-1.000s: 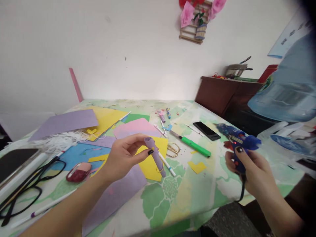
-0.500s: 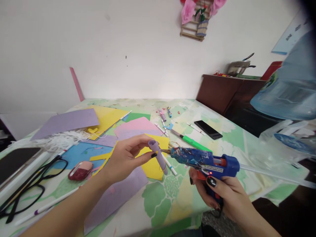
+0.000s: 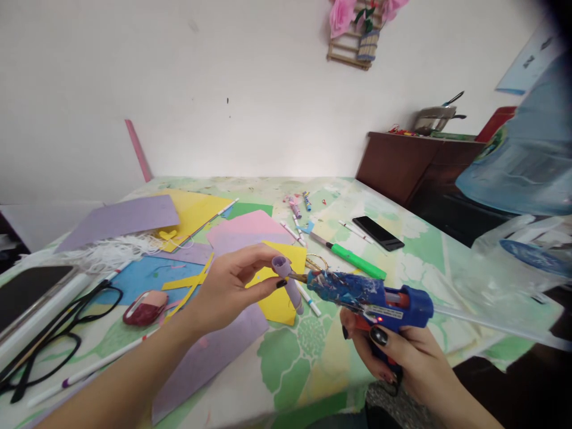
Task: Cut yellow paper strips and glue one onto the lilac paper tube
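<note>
Pinched between the thumb and fingers of my left hand [image 3: 232, 286] is a rolled purple paper tube [image 3: 292, 295], tilted with its open end toward the upper left. My right hand [image 3: 397, 351] is wrapped around the handle of a blue hot glue gun [image 3: 366, 295], a finger at its orange trigger. The gun's metal nozzle points left and meets the tube's side near the upper end, close to my left thumb. A clear glue stick [image 3: 496, 325] sticks out of the gun's back. Beneath the tube lie a yellow sheet [image 3: 279, 307] and a white marker [image 3: 309, 298].
Purple paper [image 3: 214, 369], a green utility knife [image 3: 357, 260], scissors [image 3: 316, 261], a phone [image 3: 378, 232], black glasses [image 3: 67, 339] and an earbud case [image 3: 145, 308] lie on the table. White string [image 3: 116, 247] is heaped at left. A water bottle [image 3: 518, 161] stands at right.
The glue gun's nozzle has shifted slightly left and down along the tube's side. The tube is turned a little, showing more of its open end. Both hands keep their grips.
</note>
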`<state>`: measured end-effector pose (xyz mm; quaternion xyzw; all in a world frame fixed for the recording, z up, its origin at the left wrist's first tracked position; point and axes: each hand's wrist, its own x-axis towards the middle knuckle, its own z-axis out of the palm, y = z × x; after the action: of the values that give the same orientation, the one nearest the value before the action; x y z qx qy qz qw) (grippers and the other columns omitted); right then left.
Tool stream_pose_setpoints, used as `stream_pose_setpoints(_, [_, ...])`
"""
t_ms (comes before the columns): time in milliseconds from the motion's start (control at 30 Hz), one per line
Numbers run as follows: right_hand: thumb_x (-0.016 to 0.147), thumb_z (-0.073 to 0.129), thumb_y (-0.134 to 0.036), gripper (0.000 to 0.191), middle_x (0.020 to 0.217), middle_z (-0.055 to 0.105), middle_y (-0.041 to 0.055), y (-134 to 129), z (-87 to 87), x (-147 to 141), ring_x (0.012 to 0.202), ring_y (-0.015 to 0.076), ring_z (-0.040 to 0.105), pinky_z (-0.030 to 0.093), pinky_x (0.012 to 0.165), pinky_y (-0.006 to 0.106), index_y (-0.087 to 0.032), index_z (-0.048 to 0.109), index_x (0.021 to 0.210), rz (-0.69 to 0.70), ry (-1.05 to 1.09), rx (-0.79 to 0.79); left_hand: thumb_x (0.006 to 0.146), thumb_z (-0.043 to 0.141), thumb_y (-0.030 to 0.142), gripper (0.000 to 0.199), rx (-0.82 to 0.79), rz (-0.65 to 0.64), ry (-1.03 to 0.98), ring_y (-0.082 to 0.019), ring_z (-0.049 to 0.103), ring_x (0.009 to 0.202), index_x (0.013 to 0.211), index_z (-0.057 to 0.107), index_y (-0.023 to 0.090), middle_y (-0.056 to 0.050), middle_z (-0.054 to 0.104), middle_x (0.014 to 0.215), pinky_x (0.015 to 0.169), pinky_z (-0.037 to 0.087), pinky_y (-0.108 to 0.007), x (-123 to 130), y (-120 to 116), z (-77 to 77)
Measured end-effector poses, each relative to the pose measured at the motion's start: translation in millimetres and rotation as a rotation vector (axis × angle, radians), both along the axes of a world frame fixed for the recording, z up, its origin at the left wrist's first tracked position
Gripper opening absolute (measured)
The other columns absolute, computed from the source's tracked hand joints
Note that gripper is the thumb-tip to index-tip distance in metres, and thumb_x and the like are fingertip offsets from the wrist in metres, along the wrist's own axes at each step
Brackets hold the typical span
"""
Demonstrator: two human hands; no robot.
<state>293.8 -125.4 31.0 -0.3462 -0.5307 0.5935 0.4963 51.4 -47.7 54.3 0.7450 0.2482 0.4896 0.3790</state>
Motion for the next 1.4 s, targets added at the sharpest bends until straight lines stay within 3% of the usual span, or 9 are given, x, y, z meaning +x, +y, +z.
stream_pose_setpoints(167, [0.086,0.058,-0.044,0.025,0.047,0.036,-0.0069,0.0,-1.2,0.2,0.042,0.0072,0.026,0.021,0.038,0.022,-0.020,0.060,0.093,0.064,0.001,0.033,0.083,0.062,0.008,0.016,-0.023,-0.024,-0.001,-0.015,0.063,0.088,0.093,0.068,0.018,-0.005,0.068,0.090,0.081,0.053,-0.027,-0.7,-0.7,-0.2])
stream_pose_setpoints(300, [0.085,0.060,-0.046,0.027,0.049,0.037,-0.0063,-1.0,-0.6,0.2,0.043,0.0068,0.026,0.021,0.039,0.023,-0.020,0.060,0.091,0.015,-0.016,0.000,0.082,0.062,0.007,0.017,-0.020,-0.028,-0.008,-0.015,0.063,0.089,0.094,0.068,0.019,-0.004,0.068,0.091,0.082,0.053,-0.027,-1.1,-0.6,-0.4])
stream_pose_setpoints(567, [0.088,0.056,-0.040,0.022,0.079,0.053,0.0020,2.6,-6.7,2.8,0.042,0.0016,0.028,0.023,0.039,0.021,-0.019,0.060,0.093,0.068,0.000,0.064,0.082,0.063,0.008,0.016,-0.018,-0.008,-0.011,-0.016,0.064,0.088,0.093,0.068,0.018,-0.005,0.068,0.090,0.082,0.053,-0.028,-1.2,-0.5,-0.7])
stream_pose_setpoints(1400, [0.090,0.050,-0.049,0.031,0.066,0.035,-0.0032,1.3,-2.7,6.6,0.049,0.0058,0.027,0.021,0.044,0.024,-0.018,0.049,0.084,0.169,-0.095,0.028,0.084,0.061,0.008,0.017,-0.005,-0.007,0.011,-0.014,0.063,0.088,0.094,0.067,0.020,-0.003,0.067,0.091,0.082,0.051,-0.026,-0.8,-2.1,1.5])
